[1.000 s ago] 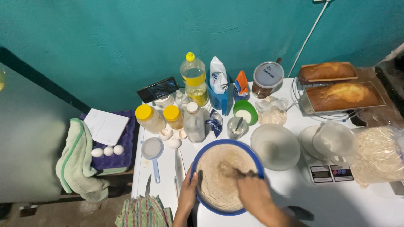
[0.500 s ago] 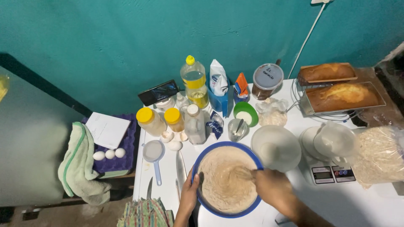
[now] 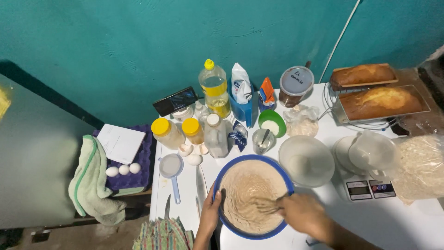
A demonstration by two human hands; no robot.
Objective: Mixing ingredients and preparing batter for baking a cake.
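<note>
Teal wall, white table (image 3: 397, 217): mixing bowl (image 3: 253, 196) sits at the near edge, stirring ongoing.
Right hand (image 3: 303, 214) has swung from centre to the right rim, fingers closed on a whisk (image 3: 266, 206); left hand (image 3: 210, 213) still grips the left rim; batter (image 3: 249, 192) looks swirled.

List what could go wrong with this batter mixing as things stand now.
1. The blue-rimmed bowl sits near the table's front edge, steadied only by the left hand; hard stirring might tip it.
2. The right hand works fast, so batter may splash out.
3. A knife lies beside the left hand.
</note>
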